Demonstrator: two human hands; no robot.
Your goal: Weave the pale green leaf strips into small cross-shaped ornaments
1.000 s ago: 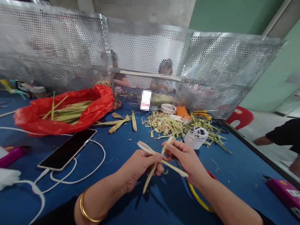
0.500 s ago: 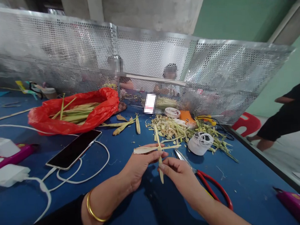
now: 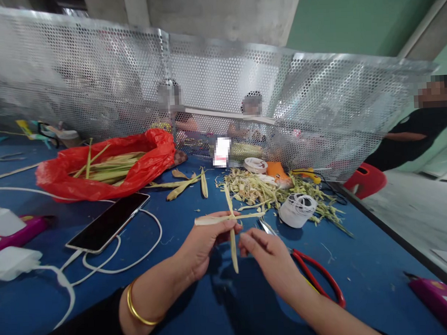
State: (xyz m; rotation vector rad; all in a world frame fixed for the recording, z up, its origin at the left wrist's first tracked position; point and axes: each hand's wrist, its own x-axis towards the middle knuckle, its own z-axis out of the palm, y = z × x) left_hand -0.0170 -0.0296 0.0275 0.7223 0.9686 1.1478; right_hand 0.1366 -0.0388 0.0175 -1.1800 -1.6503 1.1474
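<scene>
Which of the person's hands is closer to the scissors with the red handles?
Right. The right hand is right beside the red-handled metal scissors on the blue table; the left hand, pinching crossed pale leaf strips, is farther left.

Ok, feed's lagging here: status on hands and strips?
Left hand pinching crossed leaf strips. Right hand open beside them. Scissors on table, partly under right hand.
</scene>
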